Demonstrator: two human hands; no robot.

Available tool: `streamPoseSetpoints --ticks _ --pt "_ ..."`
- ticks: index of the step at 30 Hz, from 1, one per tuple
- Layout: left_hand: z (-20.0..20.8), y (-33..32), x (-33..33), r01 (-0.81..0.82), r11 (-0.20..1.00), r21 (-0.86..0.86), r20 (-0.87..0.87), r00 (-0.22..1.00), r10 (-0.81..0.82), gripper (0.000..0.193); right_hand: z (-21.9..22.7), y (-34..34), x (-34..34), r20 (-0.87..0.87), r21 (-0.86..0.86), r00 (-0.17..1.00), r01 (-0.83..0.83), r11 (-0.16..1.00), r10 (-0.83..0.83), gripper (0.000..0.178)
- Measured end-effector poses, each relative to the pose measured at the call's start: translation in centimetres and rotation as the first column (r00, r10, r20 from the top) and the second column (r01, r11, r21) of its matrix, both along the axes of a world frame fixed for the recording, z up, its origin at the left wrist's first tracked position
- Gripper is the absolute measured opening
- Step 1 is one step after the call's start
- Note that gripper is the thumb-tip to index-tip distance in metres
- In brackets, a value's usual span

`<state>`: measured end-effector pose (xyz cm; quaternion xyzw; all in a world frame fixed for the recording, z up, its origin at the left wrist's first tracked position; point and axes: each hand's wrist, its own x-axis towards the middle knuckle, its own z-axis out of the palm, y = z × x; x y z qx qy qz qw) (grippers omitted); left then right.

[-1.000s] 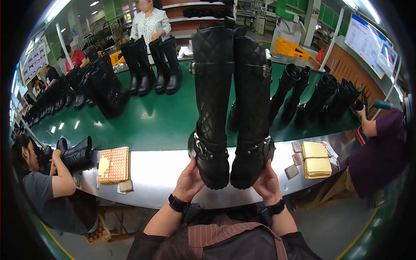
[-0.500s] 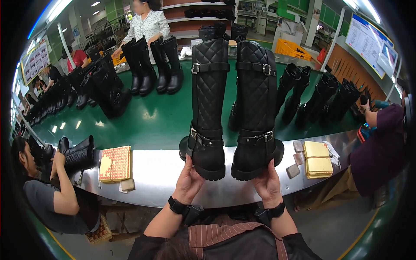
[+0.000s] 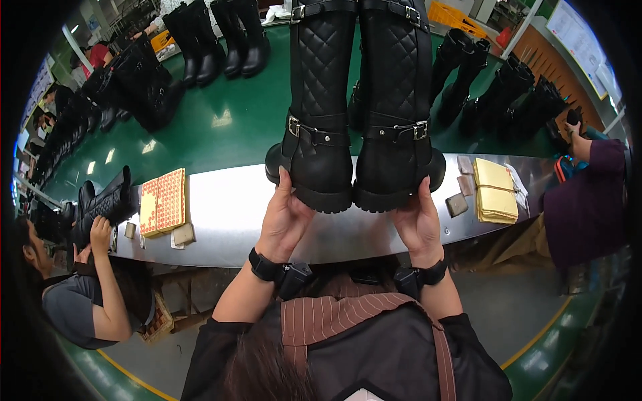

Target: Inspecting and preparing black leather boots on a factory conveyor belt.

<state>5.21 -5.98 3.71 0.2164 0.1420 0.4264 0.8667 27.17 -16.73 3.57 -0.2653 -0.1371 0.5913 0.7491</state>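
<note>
A pair of tall black boots with quilted shafts and buckled straps stands upright in front of me, heels toward me. My left hand (image 3: 286, 217) is closed on the left boot (image 3: 321, 100), thumb against its heel side and the other fingers under the sole. In the same way my right hand (image 3: 418, 217) grips the right boot (image 3: 396, 100) low down. Both boots are held over the near edge of the bench, their heels almost touching. The fingers under the soles are partly hidden, and the shaft tops run out of the picture.
A metal strip (image 3: 234, 220) edges the green bench top (image 3: 227, 134). Stacked yellow sheets lie at left (image 3: 164, 200) and right (image 3: 495, 190), with small blocks (image 3: 457, 204) beside them. More black boots (image 3: 194, 43) stand behind. A co-worker (image 3: 93, 301) handles a boot at left; another (image 3: 582, 194) is at right.
The view has tilted down, so the bench and boots sit higher in the picture. The two boots' heels have come closer together. Both hands keep their hold.
</note>
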Motion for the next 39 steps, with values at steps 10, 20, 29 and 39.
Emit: streamPoseSetpoints --ticks 10,20,29,39 --pt "0.9 -0.5 0.8 0.357 0.934 0.024 0.474 0.819 -0.325 0.065 -0.2 -0.2 -0.6 0.147 0.040 0.982 -0.123 0.992 0.116 0.068" --pt "2.8 0.3 -0.2 0.539 0.824 -0.175 0.467 0.782 -0.412 0.040 3.2 2.5 2.7 0.894 0.269 0.447 -0.482 0.834 -0.030 0.080" --pt "2.5 0.8 -0.1 0.682 0.706 -0.191 0.115 0.730 -0.674 0.042 0.0 4.0 9.0 0.555 -0.632 0.423 -0.344 0.694 0.716 0.033" --pt "6.1 0.2 -3.2 0.378 0.840 0.388 -0.594 0.800 -0.085 0.032 1.9 1.1 9.9 1.000 0.003 0.027 -0.514 0.857 0.012 0.046"
